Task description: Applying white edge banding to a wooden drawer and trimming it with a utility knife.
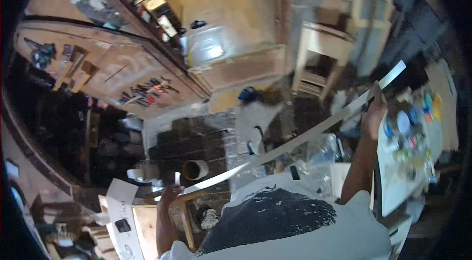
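Note:
A long, thin white strip (295,143) stretches across in front of my body, rising from lower left to upper right with a slight bend. Its left end is in my left hand (171,195), whose fingers are closed around it. A small white piece (177,178) sticks up beside those fingers; what it is I cannot make out. Farther out on the right, my right hand (374,112) grips the strip near its other end, and a short length pokes out past the fingers. What the strip is made of cannot be told.
A white table (393,196) crowded with small containers is on the right. Beyond the strip stands a pale wooden stool-like frame (322,48). A white bucket (195,169) sits near my left hand. Several tools (147,93) lie on a wooden bench (105,70) at far left.

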A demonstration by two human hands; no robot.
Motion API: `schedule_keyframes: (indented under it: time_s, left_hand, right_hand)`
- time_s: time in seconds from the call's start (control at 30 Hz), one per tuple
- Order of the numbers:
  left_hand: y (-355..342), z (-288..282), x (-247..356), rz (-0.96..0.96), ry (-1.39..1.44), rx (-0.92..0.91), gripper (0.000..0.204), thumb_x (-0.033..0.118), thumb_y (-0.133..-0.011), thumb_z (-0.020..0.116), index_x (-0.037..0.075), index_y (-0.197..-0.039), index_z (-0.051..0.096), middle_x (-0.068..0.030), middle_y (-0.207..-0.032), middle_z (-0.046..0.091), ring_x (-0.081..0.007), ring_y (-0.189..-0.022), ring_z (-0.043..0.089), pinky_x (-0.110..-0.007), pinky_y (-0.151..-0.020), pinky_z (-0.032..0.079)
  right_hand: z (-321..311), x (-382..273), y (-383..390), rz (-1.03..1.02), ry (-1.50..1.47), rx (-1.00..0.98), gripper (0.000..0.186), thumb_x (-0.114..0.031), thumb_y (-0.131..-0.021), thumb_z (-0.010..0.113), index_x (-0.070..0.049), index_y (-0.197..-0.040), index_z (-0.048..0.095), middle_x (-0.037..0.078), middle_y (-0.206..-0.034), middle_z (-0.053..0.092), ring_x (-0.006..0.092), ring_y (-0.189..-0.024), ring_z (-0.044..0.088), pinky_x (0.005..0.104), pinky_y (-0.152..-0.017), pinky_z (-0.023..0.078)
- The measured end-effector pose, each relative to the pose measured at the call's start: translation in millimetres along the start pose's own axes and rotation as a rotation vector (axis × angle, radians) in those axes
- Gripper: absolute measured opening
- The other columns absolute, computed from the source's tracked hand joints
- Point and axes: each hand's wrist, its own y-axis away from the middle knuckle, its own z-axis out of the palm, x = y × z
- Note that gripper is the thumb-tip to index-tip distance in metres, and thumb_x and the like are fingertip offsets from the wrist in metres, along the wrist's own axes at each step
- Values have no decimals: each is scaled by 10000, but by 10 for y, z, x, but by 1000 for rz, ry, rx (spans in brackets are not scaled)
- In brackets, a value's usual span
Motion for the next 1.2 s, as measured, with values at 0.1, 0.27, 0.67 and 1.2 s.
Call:
schedule_keyframes:
  time_s: [0.1, 0.27, 0.67, 1.2]
  left_hand:
    - [24, -264, 507, -381, 4, 265, 412, 406, -849, 651, 21, -996, 665, -151, -955, 680, -301, -948, 640, -385, -836, 495]
    - [-515, -252, 49, -306, 203, 461, 361, 326, -872, 621, 19, -1061, 645, -173, -1043, 654, -331, -982, 622, -374, -871, 486]
    - [-3033, -2600, 3069, 125, 1185, 96, 369, 392, -977, 502, 34, -1007, 589, 24, -768, 533, -73, -668, 465, -247, -604, 390]
    - [-3478, -4376, 2152, -636, 781, 514, 261, 303, -939, 574, 50, -889, 616, 6, -683, 538, -89, -651, 486, -272, -590, 406]
  right_hand:
    - [882, 198, -317, 125, 77, -47, 305, -386, -916, 578, -106, -793, 593, -38, -669, 473, 70, -575, 401, 257, -533, 326]
    - [2606, 386, -20, 280, -39, -951, 392, -357, -995, 421, -55, -885, 646, -7, -612, 503, 67, -508, 439, 229, -470, 342]
    - [5880, 984, 902, 353, 112, -1762, 254, -258, -968, 535, -29, -915, 633, 22, -672, 617, 64, -534, 555, 224, -487, 434]
    - [8721, 4301, -776, 551, 500, -1533, 185, -219, -828, 660, -39, -872, 657, 56, -706, 619, 138, -614, 585, 272, -497, 410]
